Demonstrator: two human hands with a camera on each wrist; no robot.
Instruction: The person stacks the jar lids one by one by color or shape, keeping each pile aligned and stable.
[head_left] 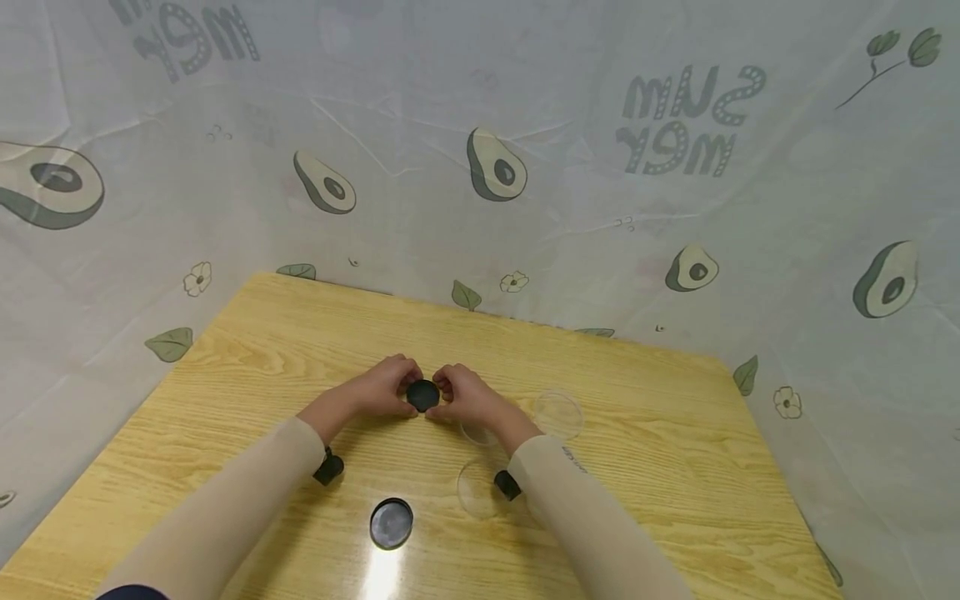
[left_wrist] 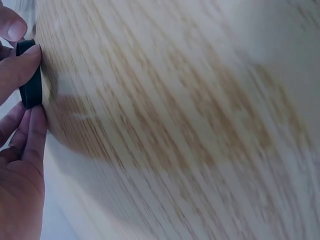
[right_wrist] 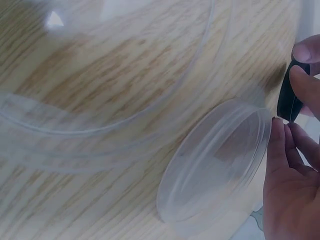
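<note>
Both hands hold a small round black lid (head_left: 423,396) between them, above the middle of the table. My left hand (head_left: 386,387) pinches its left edge between thumb and fingers. On the opposite side, my right hand (head_left: 467,400) grips the right edge the same way. Seen from the left wrist, the lid (left_wrist: 33,90) is edge-on, a thin dark band with fingertips on its rim. The right wrist view also shows the lid (right_wrist: 287,97) from its side, close to a clear round plastic dish (right_wrist: 215,165). Whether the lid touches the table cannot be told.
A second black round lid (head_left: 392,523) with a raised rim lies nearer the front. Clear round pieces lie at the right: one (head_left: 558,414) beyond the right forearm, another (head_left: 476,488) beside the wrist. Patterned cloth (head_left: 420,150) stands behind the wooden table (head_left: 645,392).
</note>
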